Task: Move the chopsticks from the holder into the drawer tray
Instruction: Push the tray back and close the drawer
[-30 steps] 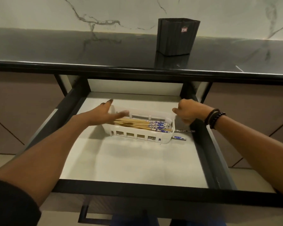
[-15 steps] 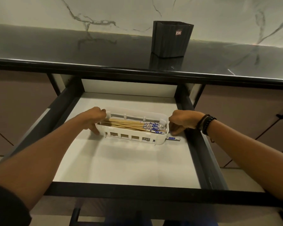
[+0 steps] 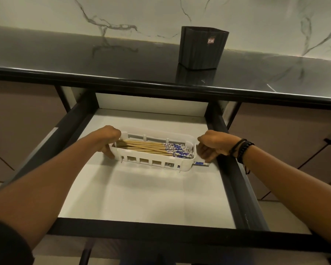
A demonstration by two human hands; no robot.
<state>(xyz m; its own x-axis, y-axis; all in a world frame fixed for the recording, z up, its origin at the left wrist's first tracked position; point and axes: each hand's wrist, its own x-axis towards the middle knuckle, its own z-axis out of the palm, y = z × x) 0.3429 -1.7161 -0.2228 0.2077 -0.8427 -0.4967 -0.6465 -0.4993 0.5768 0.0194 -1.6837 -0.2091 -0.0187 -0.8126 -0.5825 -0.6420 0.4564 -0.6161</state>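
A white slotted tray (image 3: pixel 155 163) sits in the open drawer (image 3: pixel 141 197). Several wooden chopsticks (image 3: pixel 151 147) with blue-patterned ends lie lengthwise inside it. My left hand (image 3: pixel 107 139) grips the tray's left end, with the fingers curled under its rim. At the tray's right end, my right hand (image 3: pixel 212 145) has its fingers curled against the rim. One stray chopstick end (image 3: pixel 201 163) pokes out beside the tray, just under my right fingers. The black ribbed holder (image 3: pixel 203 48) stands on the countertop behind; its inside is hidden.
The dark glossy countertop (image 3: pixel 84 60) overhangs the back of the drawer, with a marble wall behind it. Black drawer sides (image 3: pixel 235 178) run along both flanks, and a black front rail (image 3: pixel 141 229) lies close to me. White drawer floor stretches in front of the tray.
My left hand went from lying flat over the chopsticks to gripping the tray's left end. My right hand dropped lower against the tray's right end. One stray chopstick end shows now instead of two.
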